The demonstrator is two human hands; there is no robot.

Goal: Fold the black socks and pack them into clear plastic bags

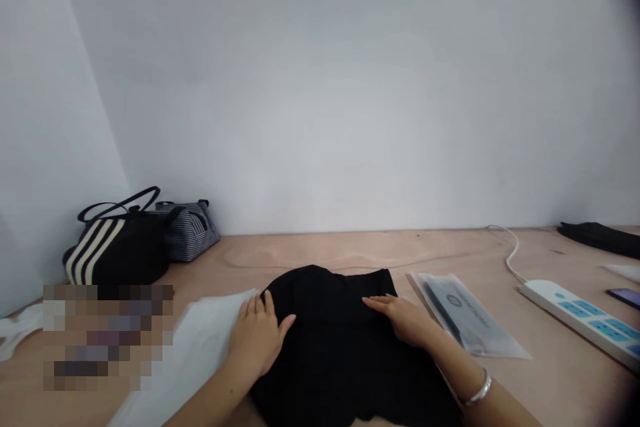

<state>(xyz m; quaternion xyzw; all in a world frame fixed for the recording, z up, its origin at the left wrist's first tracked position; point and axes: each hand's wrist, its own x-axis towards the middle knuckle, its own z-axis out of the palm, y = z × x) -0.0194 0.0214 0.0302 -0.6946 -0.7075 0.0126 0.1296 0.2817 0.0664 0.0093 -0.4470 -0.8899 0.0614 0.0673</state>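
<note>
A black cloth garment (335,347) lies spread on the wooden table in front of me; its exact kind I cannot make out, and its near end runs out of the picture. My left hand (261,330) rests on its left edge, fingers stretched out and thumb apart. On the upper right part, my right hand (403,317) lies with its fingers extended flat on the cloth. A silver bangle (480,388) circles the right wrist. Neither hand grips the fabric.
White plastic sheets or bags (200,333) lie to the left, beside a blurred-out patch. A frosted packet (470,317) and a power strip (585,313) are to the right. Black bag (120,247) and striped bag (187,233) stand against the wall. Dark cloth (600,237) lies far right.
</note>
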